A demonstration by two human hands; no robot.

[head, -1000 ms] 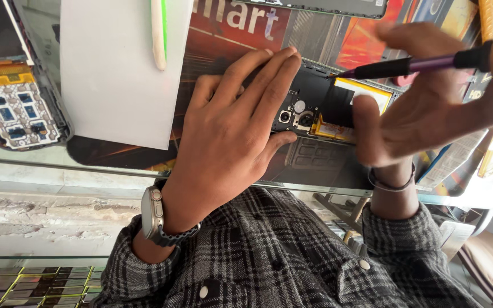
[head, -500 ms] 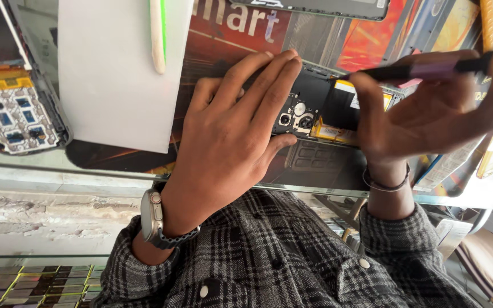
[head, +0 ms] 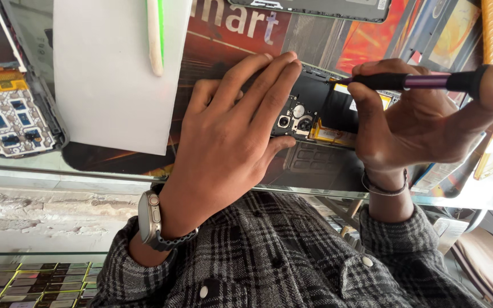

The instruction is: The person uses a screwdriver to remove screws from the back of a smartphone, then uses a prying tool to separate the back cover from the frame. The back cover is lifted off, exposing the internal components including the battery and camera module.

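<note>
Left hand point(head: 229, 137) lies flat, fingers spread, pinning opened phone point(head: 320, 114) on glass surface point(head: 115, 165); right hand point(head: 423, 125) at 3 o'clock pinches screwdriver point(head: 417, 81), long axis 3–9, tip at phone's far edge.

On a glass counter point(head: 41, 171), the left hand point(head: 229, 137) lies flat, pressing down an opened black phone point(head: 315, 114) with bare camera modules, while the right hand point(head: 423, 120) grips a slim black-and-purple screwdriver point(head: 423, 81), its tip touching the phone's upper edge, beside a white paper sheet point(head: 109, 74).
</note>
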